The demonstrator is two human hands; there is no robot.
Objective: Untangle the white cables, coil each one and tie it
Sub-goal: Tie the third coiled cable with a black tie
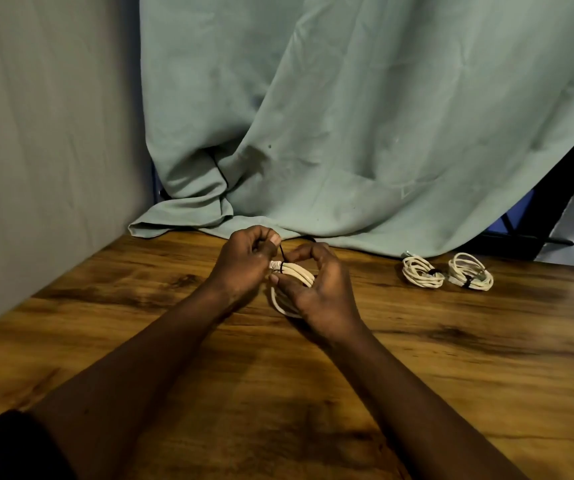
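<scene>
Cable coil [298,271] sits in right hand [317,293], left hand [244,265] pinching black tie [282,255].

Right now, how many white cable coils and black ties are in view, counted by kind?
Tied white coils lying on the table: 2
White coil held in the hands, left and right: 1
Black ties: 3
Total: 6
</scene>
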